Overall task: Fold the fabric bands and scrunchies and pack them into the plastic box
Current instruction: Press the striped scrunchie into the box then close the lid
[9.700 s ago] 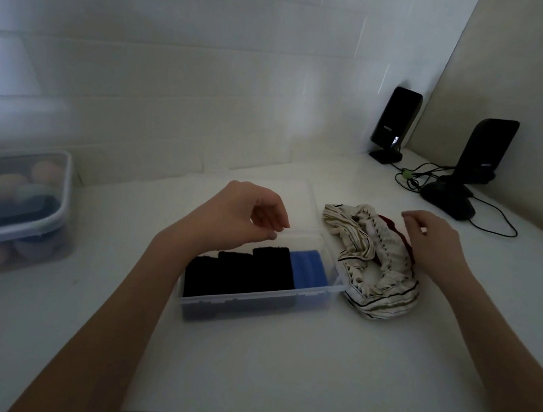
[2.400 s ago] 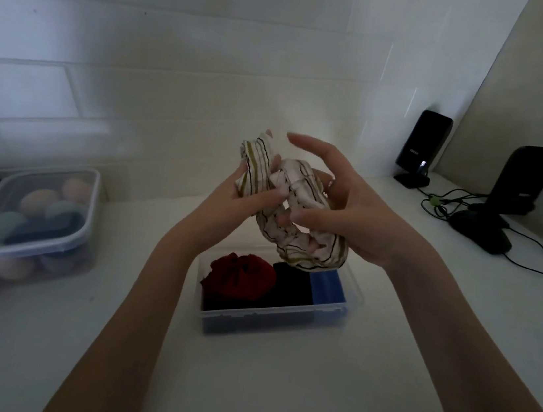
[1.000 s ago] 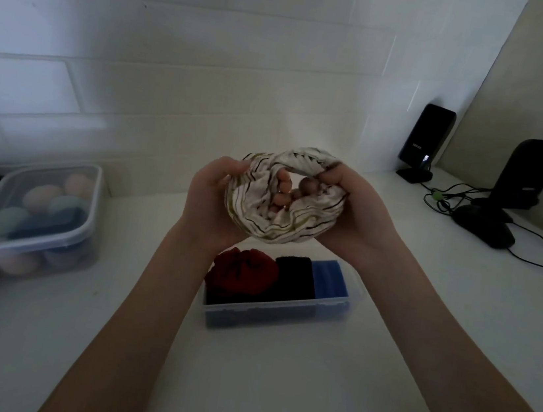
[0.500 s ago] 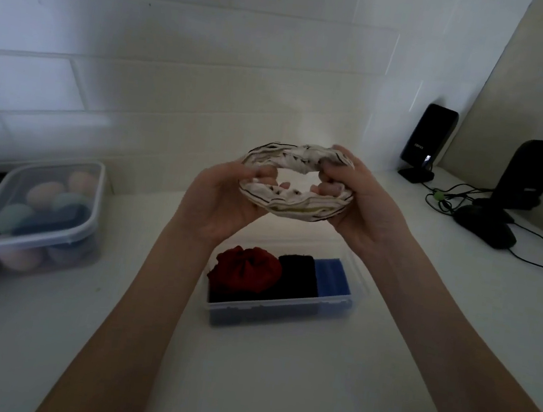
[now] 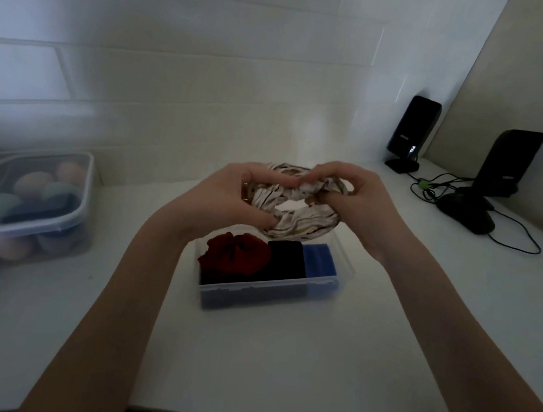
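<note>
Both hands hold a cream scrunchie with dark stripes in the air just above the back of the clear plastic box. My left hand grips its left side and my right hand pinches its top right. The scrunchie forms a flattened ring with a hole in the middle. Inside the box lie a dark red scrunchie at the left, a folded black band in the middle and a folded blue band at the right.
A lidded clear container with pastel rounded objects stands at the left on the white counter. Two black speakers, a dark mouse and cables sit at the back right. A tiled wall rises behind.
Since the earliest frame the red scrunchie has gone into the box and the striped one was lifted off the counter. In the last second my hands lowered it toward the box and squeezed it flatter.
</note>
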Available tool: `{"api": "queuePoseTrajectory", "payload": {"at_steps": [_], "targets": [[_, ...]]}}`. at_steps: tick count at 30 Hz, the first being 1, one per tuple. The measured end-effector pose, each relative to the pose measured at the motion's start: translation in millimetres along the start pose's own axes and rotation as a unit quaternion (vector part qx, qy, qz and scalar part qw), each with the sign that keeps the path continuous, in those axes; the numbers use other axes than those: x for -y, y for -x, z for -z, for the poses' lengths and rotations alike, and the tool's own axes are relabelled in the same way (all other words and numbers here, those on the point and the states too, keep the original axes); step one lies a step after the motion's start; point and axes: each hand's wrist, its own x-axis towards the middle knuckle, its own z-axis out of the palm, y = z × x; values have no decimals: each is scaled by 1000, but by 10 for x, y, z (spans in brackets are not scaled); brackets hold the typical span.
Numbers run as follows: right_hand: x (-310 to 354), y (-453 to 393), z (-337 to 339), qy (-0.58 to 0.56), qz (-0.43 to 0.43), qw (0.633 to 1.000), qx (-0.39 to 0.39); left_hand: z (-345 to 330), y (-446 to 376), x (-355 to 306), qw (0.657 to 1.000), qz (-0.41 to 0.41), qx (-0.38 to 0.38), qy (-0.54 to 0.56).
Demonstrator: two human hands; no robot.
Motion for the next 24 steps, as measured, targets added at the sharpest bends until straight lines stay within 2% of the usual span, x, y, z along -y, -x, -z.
{"api": "queuePoseTrajectory", "payload": {"at_steps": [3, 5, 7, 14, 17, 19, 21, 24], "targets": [[-9, 92, 68, 151, -8, 987, 61, -43, 103, -28, 994, 21, 18, -103], [-6, 139, 97, 241, -8, 963, 118, -59, 152, -15, 983, 38, 50, -170], [-1, 163, 105, 311, 5, 939, 144, -77, 176, 11, 968, 51, 66, -237], [35, 226, 65, 413, -1, 884, 218, -196, 206, 50, 921, 46, 76, -379], [76, 225, 79, 483, -11, 841, 244, -270, 236, 56, 882, 35, 53, -467], [121, 222, 93, 528, -18, 812, 249, -285, 255, 55, 856, -6, 33, -515], [148, 224, 96, 548, -7, 798, 252, -285, 252, 54, 846, -43, 41, -530], [158, 234, 98, 554, 10, 791, 260, -295, 243, 52, 837, -45, 55, -542]]}}
